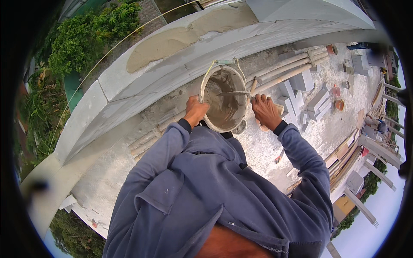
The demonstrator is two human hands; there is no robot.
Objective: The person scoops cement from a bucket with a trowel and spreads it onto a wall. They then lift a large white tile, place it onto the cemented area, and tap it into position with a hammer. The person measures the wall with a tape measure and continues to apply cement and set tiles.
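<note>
In front of me is a round bucket [214, 125] with grey wet mortar [223, 109] in it and smeared up its inner wall. My left hand [198, 110] is closed on the bucket's left rim. On the other side, my right hand [265, 112] is closed round the handle of a trowel, mostly hidden by the fingers. The trowel's blade [233, 93] reaches left across the bucket's mouth, with mortar on it. A bail with a green grip [225, 62] stands up at the bucket's far side.
Beyond the bucket runs a curved wall of pale blocks [150, 81] with a mortar layer [172, 45] on top. Bamboo poles [284, 71], pale blocks [318, 103] and several small buckets lie on the floor to the right. A cord [129, 35] runs along the wall's outer side.
</note>
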